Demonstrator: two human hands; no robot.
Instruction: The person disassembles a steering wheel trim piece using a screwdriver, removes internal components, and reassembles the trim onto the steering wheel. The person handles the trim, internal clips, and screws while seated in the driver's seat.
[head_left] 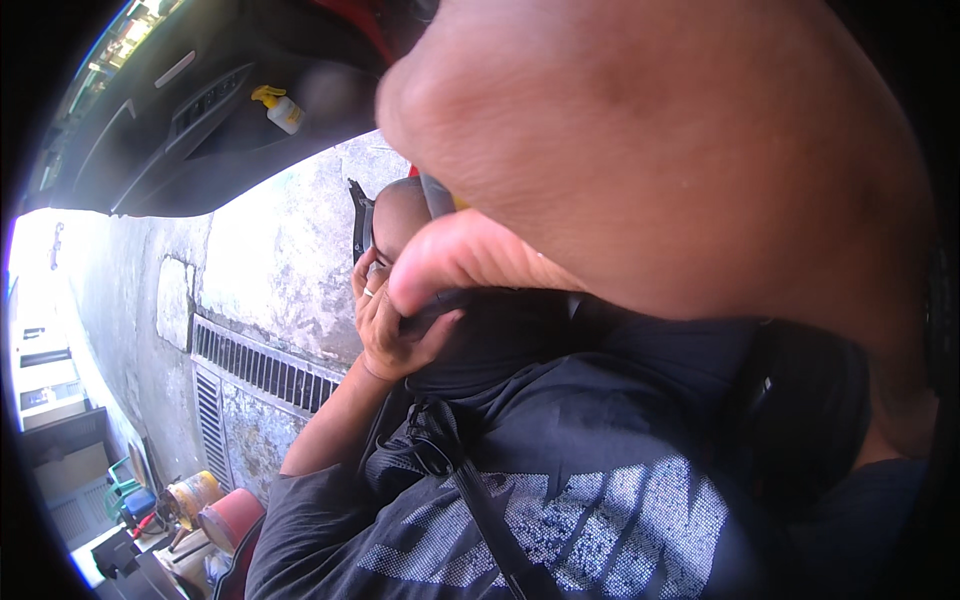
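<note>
right hand (pixel 640 150) looming near, wrist bent, one digit pointing left; left hand (pixel 382 325) raised, fingers curled, thumb apart. grips, mutual contact: cannot tell. spray bottle (pixel 284 113) far left, against car door (pixel 225 165).

A dark car door (pixel 235 150) stands open over pale, stained concrete ground (pixel 270 240), where two slotted metal grates (pixel 265 368) meet at a corner. At the lower left, a pink bucket (pixel 230 518) sits beside a yellowish bucket (pixel 193 495), and strong daylight bleaches the far left of the ground.
</note>
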